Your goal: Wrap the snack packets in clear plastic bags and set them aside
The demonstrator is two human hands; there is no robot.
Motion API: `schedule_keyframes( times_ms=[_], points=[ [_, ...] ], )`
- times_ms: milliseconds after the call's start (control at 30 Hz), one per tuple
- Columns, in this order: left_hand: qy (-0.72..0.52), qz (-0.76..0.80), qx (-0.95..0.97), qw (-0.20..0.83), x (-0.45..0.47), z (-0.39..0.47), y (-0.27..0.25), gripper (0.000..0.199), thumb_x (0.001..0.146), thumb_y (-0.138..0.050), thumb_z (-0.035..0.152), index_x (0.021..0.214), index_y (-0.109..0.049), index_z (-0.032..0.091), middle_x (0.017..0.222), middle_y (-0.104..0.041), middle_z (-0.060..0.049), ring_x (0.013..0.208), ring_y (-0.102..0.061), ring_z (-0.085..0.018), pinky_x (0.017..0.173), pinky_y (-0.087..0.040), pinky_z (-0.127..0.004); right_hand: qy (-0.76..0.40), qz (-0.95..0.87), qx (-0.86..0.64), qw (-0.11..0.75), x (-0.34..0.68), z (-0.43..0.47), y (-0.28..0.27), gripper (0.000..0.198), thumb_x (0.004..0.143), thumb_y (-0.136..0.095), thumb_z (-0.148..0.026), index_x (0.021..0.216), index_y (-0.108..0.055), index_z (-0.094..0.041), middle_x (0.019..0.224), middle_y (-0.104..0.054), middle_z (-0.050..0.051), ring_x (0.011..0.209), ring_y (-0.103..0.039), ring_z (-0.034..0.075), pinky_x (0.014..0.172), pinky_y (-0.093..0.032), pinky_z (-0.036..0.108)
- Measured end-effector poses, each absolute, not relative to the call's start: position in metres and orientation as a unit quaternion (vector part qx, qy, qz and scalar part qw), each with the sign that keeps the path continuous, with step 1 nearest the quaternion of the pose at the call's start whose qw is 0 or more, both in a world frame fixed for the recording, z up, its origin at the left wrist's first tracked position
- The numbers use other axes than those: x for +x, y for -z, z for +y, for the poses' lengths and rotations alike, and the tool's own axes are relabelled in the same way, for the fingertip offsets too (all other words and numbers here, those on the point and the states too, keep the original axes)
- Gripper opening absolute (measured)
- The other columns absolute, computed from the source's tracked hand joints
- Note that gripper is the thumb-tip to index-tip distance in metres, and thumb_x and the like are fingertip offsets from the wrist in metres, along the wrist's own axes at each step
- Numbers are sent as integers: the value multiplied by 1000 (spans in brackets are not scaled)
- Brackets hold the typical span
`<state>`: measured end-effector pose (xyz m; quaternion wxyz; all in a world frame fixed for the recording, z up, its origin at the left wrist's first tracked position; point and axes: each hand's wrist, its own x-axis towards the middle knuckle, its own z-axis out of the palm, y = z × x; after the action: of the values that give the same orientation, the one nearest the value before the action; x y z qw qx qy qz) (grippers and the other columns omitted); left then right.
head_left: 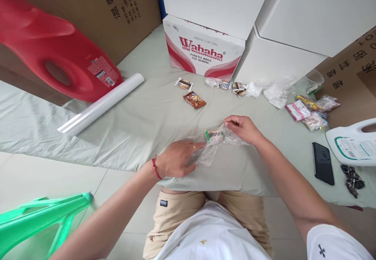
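Note:
A small snack packet [215,136] with a green edge lies under and within clear plastic film [208,155] near the table's front edge. My right hand [242,129] pinches the film just right of the packet, thumb and forefinger together. My left hand [178,159] lies over the film's left part, fingers stretched out and thumb apart. Its fingertips rest just left of the packet. Beyond my hands are a brown cookie packet [194,100] and a clear-wrapped biscuit [184,84].
A roll of film [102,103] lies left, beside a red jug [96,70]. A Wahaha carton [202,50] stands behind. Further snack packets [298,110], a phone [323,163], keys [352,179] and a white bottle [354,144] are on the right. A green stool [44,221] stands lower left.

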<state>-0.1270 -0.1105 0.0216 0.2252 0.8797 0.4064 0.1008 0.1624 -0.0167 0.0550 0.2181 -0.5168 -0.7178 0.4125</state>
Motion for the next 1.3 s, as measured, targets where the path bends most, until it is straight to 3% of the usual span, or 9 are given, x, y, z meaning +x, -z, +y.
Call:
schedule_keyframes(
  times_ms=[167, 267, 400, 567, 700, 967, 1067, 1167, 1300],
  points=[
    [-125, 451, 859, 209, -111, -125, -4, 58, 93, -60, 51, 140, -54, 19, 108, -75, -13, 93, -70, -29, 81, -51, -37, -419, -709, -534, 189, 149, 6, -34, 34, 84, -63, -51, 86, -73, -18, 66, -57, -2, 59, -44, 12, 57, -33, 26],
    [-205, 520, 797, 228, -98, -131, 2, 35, 103, -43, 43, 114, -67, 19, 89, -75, -8, 79, -68, -22, 69, -45, -30, -403, -716, -544, 172, 150, 10, -26, 37, 83, -63, -54, 82, -71, -18, 63, -52, -3, 59, -41, 12, 56, -31, 26],
    [-308, 636, 636, 309, -92, -126, -5, 44, 105, -36, 44, 83, -66, 20, 60, -59, 1, 56, -53, -15, 59, -36, -27, -430, -693, -559, 151, 161, 3, -34, 45, 85, -63, -62, 97, -71, -19, 61, -50, -5, 57, -42, 12, 54, -32, 27],
    [-341, 688, 539, 347, -96, -116, -15, 48, 102, -36, 47, 73, -64, 21, 63, -63, -1, 60, -53, -16, 62, -37, -27, -536, -638, -533, 146, 194, -18, -64, 70, 74, -81, -54, 133, -61, -23, 80, -63, -2, 73, -57, 16, 66, -44, 28],
    [-308, 706, 536, 346, -96, -112, -17, 51, 102, -34, 49, 70, -63, 22, 69, -71, -3, 64, -58, -18, 65, -38, -29, -570, -619, -522, 138, 219, -24, -71, 55, 67, -86, -47, 113, -72, -20, 87, -68, 1, 80, -60, 17, 74, -46, 30],
    [-242, 732, 528, 356, -96, -102, -22, 32, 99, -38, 35, 81, -62, 24, 75, -78, -4, 81, -68, -25, 75, -44, -33, -444, -587, -634, 236, 218, -3, -30, 38, 70, -77, -53, 83, -68, -18, 71, -60, -1, 61, -48, 13, 60, -37, 28],
    [-208, 767, 524, 308, -93, -108, -24, 23, 95, -47, 32, 105, -66, 22, 83, -78, -4, 86, -70, -26, 74, -45, -34, -267, -663, -674, 186, 210, 1, -17, 24, 78, -71, -39, 92, -70, -19, 80, -63, 3, 70, -55, 18, 65, -40, 30],
    [-194, 806, 523, 197, -92, -115, -22, 41, 92, -55, 32, 131, -60, 19, 117, -73, -10, 99, -69, -30, 78, -49, -38, -99, -713, -669, 185, 204, -5, -19, 27, 87, -60, -31, 110, -70, -20, 99, -65, 9, 87, -59, 25, 70, -43, 34],
    [-180, 791, 575, 106, -93, -118, -13, 41, 93, -56, 32, 127, -68, 13, 139, -58, -20, 122, -57, -39, 100, -48, -49, -49, -750, -598, 280, 183, -32, -33, 27, 98, -47, -26, 111, -69, -19, 101, -65, 11, 99, -58, 28, 83, -47, 40]
  ],
)
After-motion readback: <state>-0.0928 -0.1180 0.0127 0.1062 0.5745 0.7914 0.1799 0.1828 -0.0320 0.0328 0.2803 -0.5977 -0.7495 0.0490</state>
